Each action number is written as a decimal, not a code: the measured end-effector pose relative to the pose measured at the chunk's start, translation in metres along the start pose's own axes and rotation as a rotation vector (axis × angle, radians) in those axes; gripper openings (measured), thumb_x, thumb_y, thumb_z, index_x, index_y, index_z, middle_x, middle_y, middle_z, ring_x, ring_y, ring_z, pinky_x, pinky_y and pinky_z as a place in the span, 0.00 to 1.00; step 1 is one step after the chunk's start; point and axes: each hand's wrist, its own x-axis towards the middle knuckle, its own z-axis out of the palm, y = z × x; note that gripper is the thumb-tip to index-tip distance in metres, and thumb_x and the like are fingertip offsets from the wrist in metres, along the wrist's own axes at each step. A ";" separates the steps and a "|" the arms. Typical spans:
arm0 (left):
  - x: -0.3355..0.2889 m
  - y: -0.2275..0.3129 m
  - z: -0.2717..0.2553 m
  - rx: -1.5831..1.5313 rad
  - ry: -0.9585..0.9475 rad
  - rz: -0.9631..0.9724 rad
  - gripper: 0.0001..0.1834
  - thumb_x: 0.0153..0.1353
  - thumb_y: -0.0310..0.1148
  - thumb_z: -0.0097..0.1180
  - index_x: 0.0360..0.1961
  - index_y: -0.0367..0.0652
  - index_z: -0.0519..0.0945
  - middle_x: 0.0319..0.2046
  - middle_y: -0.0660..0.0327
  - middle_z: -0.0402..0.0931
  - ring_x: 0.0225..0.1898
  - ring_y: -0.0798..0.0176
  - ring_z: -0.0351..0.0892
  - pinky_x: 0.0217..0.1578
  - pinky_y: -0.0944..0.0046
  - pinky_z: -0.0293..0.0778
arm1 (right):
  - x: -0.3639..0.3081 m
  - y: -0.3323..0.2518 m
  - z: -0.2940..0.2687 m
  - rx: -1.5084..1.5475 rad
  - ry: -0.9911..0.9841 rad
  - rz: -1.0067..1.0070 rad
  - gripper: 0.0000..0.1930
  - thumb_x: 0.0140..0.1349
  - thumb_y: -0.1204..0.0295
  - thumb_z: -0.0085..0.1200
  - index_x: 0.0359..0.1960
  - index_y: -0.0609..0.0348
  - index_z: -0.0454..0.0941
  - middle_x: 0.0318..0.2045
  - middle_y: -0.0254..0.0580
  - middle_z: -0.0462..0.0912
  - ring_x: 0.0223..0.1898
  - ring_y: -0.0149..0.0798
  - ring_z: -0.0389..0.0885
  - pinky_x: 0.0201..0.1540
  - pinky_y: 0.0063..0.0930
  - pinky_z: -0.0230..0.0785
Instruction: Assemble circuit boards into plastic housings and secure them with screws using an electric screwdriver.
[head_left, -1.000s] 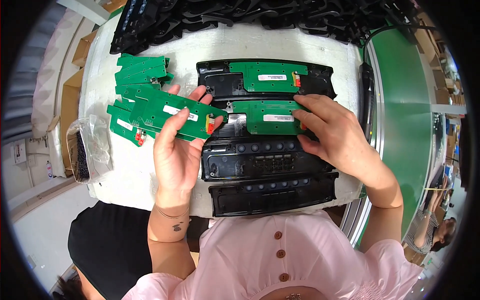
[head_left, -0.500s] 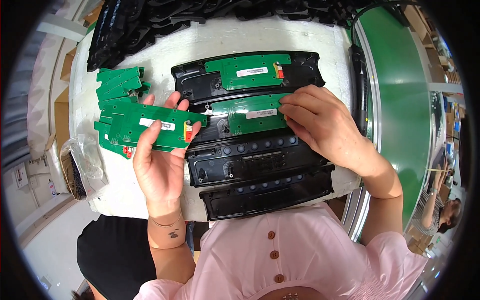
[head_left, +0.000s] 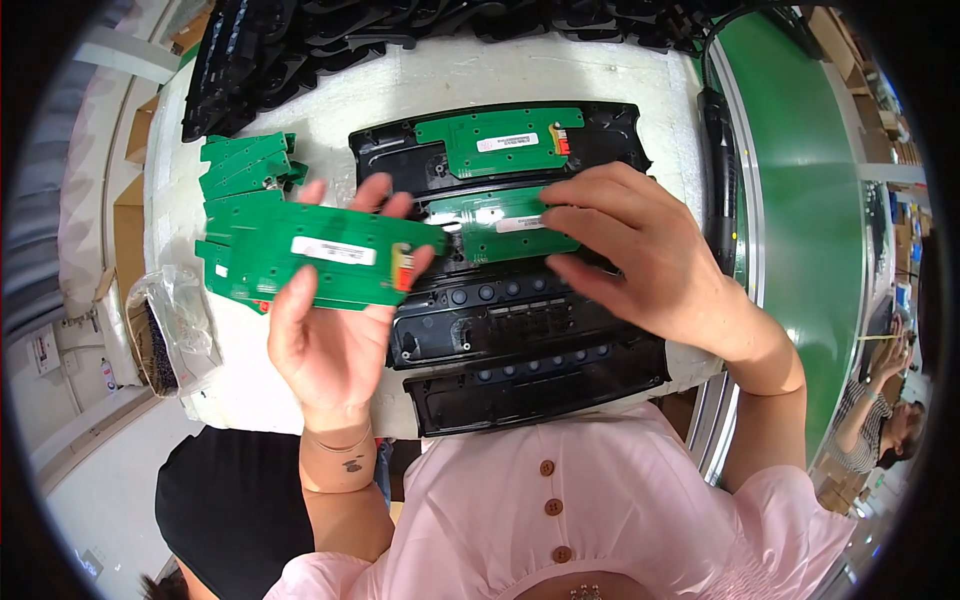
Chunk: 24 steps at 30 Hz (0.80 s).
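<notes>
A green circuit board (head_left: 275, 240) with a white label and a red-and-yellow connector is gripped in my left hand (head_left: 335, 350), thumb at its near edge and fingers behind. My right hand (head_left: 655, 260) hovers, fingers apart and slightly blurred, over the right end of another circuit board (head_left: 482, 222). That board lies in the second black plastic panel (head_left: 435, 268) from the far side; my fingers hide its connector end. In the farthest black panel (head_left: 610, 145) sits a similar board (head_left: 470, 135). Two nearer panels (head_left: 430, 345) (head_left: 540, 405) hold rows of round buttons and no board.
A pile of green boards (head_left: 240, 165) lies at the left of the white work surface (head_left: 670, 370). Black plastic parts (head_left: 400, 20) line the far edge. A black corded tool (head_left: 716, 170) lies at right, a plastic bag (head_left: 185, 330) at left. Someone in black (head_left: 230, 500) is close at left.
My right hand's fingers have spread and come off the board in the second panel. My left hand has moved slightly right with its board.
</notes>
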 end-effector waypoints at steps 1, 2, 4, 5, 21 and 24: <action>-0.002 -0.003 0.001 -0.078 -0.054 -0.059 0.32 0.58 0.35 0.45 0.63 0.44 0.50 0.61 0.39 0.47 0.62 0.41 0.51 0.58 0.40 0.55 | 0.006 -0.006 0.002 0.003 0.006 -0.006 0.14 0.41 0.73 0.61 0.31 0.61 0.75 0.36 0.39 0.76 0.37 0.41 0.74 0.37 0.31 0.67; -0.004 -0.005 0.002 -0.129 -0.064 -0.114 0.33 0.58 0.34 0.45 0.63 0.45 0.49 0.63 0.41 0.44 0.63 0.41 0.50 0.59 0.39 0.53 | 0.014 -0.014 0.008 0.070 0.054 -0.064 0.15 0.40 0.71 0.61 0.31 0.61 0.74 0.36 0.39 0.75 0.37 0.41 0.74 0.37 0.31 0.68; -0.005 -0.011 0.005 -0.149 -0.149 -0.180 0.33 0.58 0.34 0.43 0.64 0.46 0.47 0.63 0.42 0.42 0.63 0.42 0.49 0.60 0.40 0.51 | 0.025 -0.030 0.015 0.127 0.116 -0.117 0.16 0.40 0.69 0.62 0.31 0.60 0.73 0.35 0.39 0.75 0.36 0.42 0.74 0.37 0.32 0.68; -0.007 -0.014 0.008 -0.159 -0.152 -0.185 0.33 0.57 0.32 0.41 0.64 0.45 0.45 0.64 0.43 0.42 0.64 0.46 0.48 0.61 0.42 0.50 | 0.028 -0.038 0.021 0.112 0.112 -0.077 0.16 0.40 0.68 0.62 0.30 0.59 0.73 0.34 0.39 0.74 0.36 0.42 0.73 0.37 0.32 0.68; 0.002 0.005 -0.009 0.065 0.129 0.067 0.26 0.59 0.37 0.45 0.56 0.36 0.60 0.55 0.40 0.60 0.56 0.45 0.63 0.50 0.49 0.68 | -0.038 -0.040 -0.016 0.002 -0.160 -0.004 0.18 0.36 0.81 0.60 0.34 0.67 0.75 0.45 0.50 0.73 0.47 0.51 0.73 0.46 0.37 0.70; 0.001 -0.002 -0.008 0.091 0.134 0.037 0.24 0.58 0.38 0.48 0.54 0.39 0.63 0.52 0.43 0.64 0.52 0.47 0.67 0.47 0.51 0.71 | -0.048 -0.042 -0.006 -0.015 -0.199 0.024 0.17 0.37 0.80 0.60 0.34 0.66 0.75 0.46 0.50 0.72 0.49 0.50 0.72 0.48 0.36 0.70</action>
